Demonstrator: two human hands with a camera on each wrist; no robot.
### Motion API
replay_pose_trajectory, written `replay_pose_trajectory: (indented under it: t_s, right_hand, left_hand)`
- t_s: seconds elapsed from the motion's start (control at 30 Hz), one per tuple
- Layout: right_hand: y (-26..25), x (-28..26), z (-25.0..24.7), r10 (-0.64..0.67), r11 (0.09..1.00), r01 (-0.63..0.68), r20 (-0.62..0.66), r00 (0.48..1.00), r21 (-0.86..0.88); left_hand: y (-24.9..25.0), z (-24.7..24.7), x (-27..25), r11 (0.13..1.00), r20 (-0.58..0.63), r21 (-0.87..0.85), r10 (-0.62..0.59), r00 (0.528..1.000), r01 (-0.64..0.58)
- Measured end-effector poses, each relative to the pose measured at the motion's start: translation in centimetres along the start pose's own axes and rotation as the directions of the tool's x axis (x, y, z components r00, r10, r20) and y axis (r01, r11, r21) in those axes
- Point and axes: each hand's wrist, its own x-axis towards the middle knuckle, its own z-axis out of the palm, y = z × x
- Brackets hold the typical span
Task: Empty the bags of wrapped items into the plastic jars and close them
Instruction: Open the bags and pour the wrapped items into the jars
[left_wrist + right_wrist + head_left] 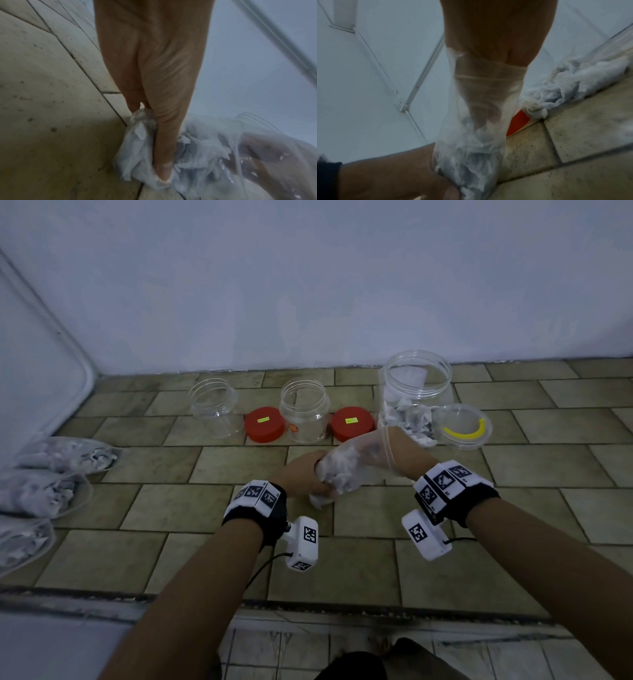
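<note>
Nearest, over the olive tiled floor [191,508], left hand [301,474] clamped on the closed bottom end of a clear plastic zip bag of white wrapped items [346,463], thumb pressed into the crumpled plastic. Right hand [394,453] pushed inside the bag's open mouth, fingers hidden among the wrappers, grip impossible to tell. Far left, three more filled clear bags [51,474] lying by the wall. Farther back, in a row along the wall: empty clear plastic jar [214,409], red round lid [263,424], second empty clear jar [303,410], second red lid [352,424], then a large clear jar [416,392] partly filled with white wrapped items, a clear lid with a yellow ring [462,426] just right of it.
</note>
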Motion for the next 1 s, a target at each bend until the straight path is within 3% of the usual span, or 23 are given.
replay_pose_trajectory:
  t_s: [0.17, 0.27, 0.4, 0.5, 0.67, 1.0]
  right_hand:
    - [-1.3, -1.0, -1.9, 0.016, 0.986, -0.018, -0.011, 1.0, -0.168]
    - [-1.3, -1.2, -2.3, -0.106, 0.961, 0.081, -0.079, 0.991, -0.264]
    - [-1.5, -1.3, -3.0, -0.177, 0.963, 0.133, -0.183, 0.967, -0.234]
    - [-1.7, -1.4, -3.4, -0.119, 0.99, 0.091, -0.279, 0.953, -0.109]
    - [-2.3, -1.7, -3.4, -0.156, 0.963, 0.119, -0.144, 0.977, -0.24]
    - [-2.1, -1.5, -3.6, -0.101, 0.994, 0.086, -0.255, 0.962, -0.071]
  left_hand:
    - [-0.7, 0.0, -0.1, 0.992, -0.026, -0.125, -0.004, 1.0, 0.001]
    - [-0.6, -0.2, -0.1, 0.986, -0.037, -0.164, -0.014, 0.999, 0.008]
    - [-0.4, -0.2, 0.3, 0.98, -0.056, -0.196, -0.024, 0.998, 0.012]
    - [-0.4, -0.1, 0.4, 0.975, -0.066, -0.222, -0.044, 0.997, 0.028]
    - [-0.9, 0.2, 0.3, 0.961, -0.098, -0.278, -0.031, 0.995, 0.003]
    - [-1.4, 0.5, 0.0, 0.919, -0.126, -0.393, -0.019, 0.992, -0.033]
